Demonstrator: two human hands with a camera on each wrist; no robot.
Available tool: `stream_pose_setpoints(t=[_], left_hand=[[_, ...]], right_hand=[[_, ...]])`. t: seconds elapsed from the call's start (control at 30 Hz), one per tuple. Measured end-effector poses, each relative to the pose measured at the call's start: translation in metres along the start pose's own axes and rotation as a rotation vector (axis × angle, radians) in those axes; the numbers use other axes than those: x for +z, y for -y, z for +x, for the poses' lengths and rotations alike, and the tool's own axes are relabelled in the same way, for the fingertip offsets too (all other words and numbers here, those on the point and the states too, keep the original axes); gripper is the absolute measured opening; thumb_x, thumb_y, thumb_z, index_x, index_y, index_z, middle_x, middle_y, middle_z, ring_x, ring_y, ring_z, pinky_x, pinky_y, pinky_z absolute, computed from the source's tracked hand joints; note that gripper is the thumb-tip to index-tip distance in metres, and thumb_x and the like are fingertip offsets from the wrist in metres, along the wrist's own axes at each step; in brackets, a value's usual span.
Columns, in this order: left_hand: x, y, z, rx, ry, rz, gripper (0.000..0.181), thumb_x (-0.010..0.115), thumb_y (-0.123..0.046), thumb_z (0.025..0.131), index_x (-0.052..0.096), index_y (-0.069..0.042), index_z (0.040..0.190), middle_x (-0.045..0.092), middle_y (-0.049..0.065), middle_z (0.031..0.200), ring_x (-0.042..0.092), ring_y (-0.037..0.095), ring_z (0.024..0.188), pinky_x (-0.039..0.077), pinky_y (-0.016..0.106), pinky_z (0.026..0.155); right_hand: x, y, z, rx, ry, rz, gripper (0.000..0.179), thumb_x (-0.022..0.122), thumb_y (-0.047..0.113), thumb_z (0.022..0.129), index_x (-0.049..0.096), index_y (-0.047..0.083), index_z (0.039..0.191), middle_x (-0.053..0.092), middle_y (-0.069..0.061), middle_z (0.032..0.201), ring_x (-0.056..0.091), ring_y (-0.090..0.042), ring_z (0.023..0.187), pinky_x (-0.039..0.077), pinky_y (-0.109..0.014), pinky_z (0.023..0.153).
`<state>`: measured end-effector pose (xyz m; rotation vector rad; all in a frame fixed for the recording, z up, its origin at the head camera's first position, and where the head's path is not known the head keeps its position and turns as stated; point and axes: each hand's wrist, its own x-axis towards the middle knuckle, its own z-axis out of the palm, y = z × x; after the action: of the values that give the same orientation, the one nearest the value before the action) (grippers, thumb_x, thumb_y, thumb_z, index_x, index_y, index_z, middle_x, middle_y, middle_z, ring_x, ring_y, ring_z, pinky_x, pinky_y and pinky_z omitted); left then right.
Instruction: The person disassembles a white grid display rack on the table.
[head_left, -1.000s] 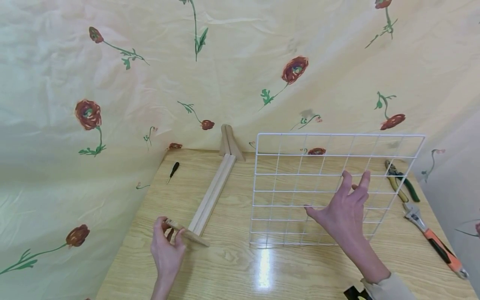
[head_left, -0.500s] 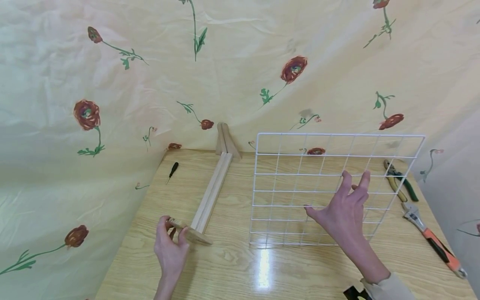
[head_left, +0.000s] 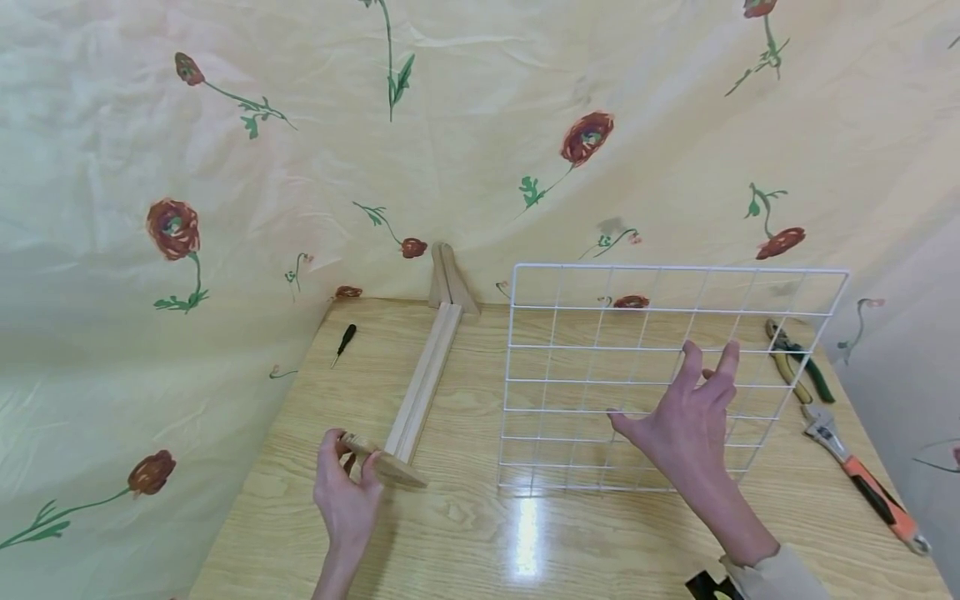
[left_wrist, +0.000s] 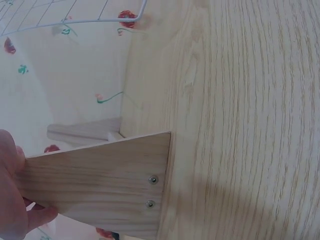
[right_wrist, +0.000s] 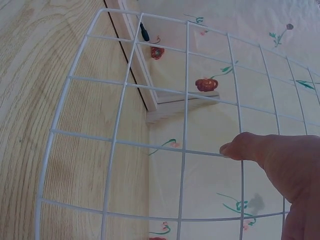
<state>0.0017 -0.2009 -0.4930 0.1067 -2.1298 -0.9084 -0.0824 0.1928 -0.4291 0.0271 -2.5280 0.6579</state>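
A wooden stand has a grooved rail (head_left: 427, 379) lying on the table between two upright end pieces. My left hand (head_left: 347, 502) pinches the top of the near end piece (head_left: 393, 465) between thumb and fingers. Two metal screws (left_wrist: 153, 180) show in its outer face in the left wrist view. The far end piece (head_left: 452, 287) stands by the back wall. To the right, a white wire grid panel (head_left: 555, 346) stands upright on the table. My right hand (head_left: 686, 425) holds it with spread, bent fingers, and the thumb (right_wrist: 245, 146) rests on a wire crossing.
A small black-handled screwdriver (head_left: 345, 342) lies at the table's left. Pliers (head_left: 791, 358) and an orange-handled adjustable wrench (head_left: 862, 475) lie along the right edge. Flower-patterned cloth (head_left: 480, 142) rises behind the table (head_left: 450, 542) and along its sides.
My left hand has shifted the wooden stand a little to the right at its near end, while the far end has moved slightly left and back. The right hand and grid stay almost still.
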Motion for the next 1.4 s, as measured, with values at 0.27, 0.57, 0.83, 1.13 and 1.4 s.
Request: stream_pose_setpoints(t=[0.27,0.57,0.83,1.13,1.4], left_hand=[[0.006,0.000,0.000,0.042,-0.021,-0.006,0.057,0.082,0.010,0.073,0.050,0.012,0.120,0.060,0.024,0.096,0.064,0.037,0.085,0.061,0.051,0.069],[0.011,-0.002,-0.001,0.041,-0.022,0.006,0.060,0.082,0.013,0.070,0.050,0.011,0.121,0.060,0.024,0.095,0.064,0.038,0.084,0.061,0.052,0.067],[0.013,-0.003,0.001,0.044,-0.016,0.007,0.060,0.081,0.012,0.073,0.049,0.012,0.123,0.060,0.025,0.096,0.065,0.039,0.084,0.062,0.051,0.067],[0.016,-0.001,0.001,0.076,-0.040,0.005,0.056,0.081,0.007,0.077,0.049,0.012,0.123,0.060,0.025,0.095,0.065,0.039,0.082,0.061,0.051,0.063],[0.019,-0.001,0.001,0.064,-0.033,0.012,0.056,0.081,0.005,0.078,0.050,0.011,0.123,0.060,0.026,0.095,0.065,0.039,0.083,0.062,0.051,0.064]], right_hand=[[0.000,0.000,0.000,0.007,-0.003,-0.006,0.131,0.101,0.026,0.043,0.022,-0.005,0.142,-0.008,-0.035,0.156,0.037,-0.058,0.106,0.048,-0.057,0.052],[-0.002,-0.002,-0.001,-0.017,-0.019,-0.008,0.130,0.101,0.026,0.042,0.022,-0.005,0.141,-0.006,-0.037,0.155,0.037,-0.058,0.104,0.047,-0.055,0.049],[-0.002,-0.003,-0.002,0.010,-0.001,-0.009,0.131,0.101,0.027,0.043,0.021,-0.004,0.142,-0.008,-0.036,0.155,0.036,-0.057,0.105,0.046,-0.054,0.048],[-0.002,-0.004,-0.002,0.010,0.003,-0.016,0.131,0.101,0.029,0.043,0.021,-0.003,0.142,-0.008,-0.035,0.155,0.037,-0.059,0.105,0.046,-0.053,0.045],[-0.001,-0.004,0.001,0.024,0.023,-0.024,0.133,0.101,0.031,0.043,0.020,-0.002,0.143,-0.008,-0.037,0.155,0.039,-0.062,0.099,0.044,-0.051,0.041]])
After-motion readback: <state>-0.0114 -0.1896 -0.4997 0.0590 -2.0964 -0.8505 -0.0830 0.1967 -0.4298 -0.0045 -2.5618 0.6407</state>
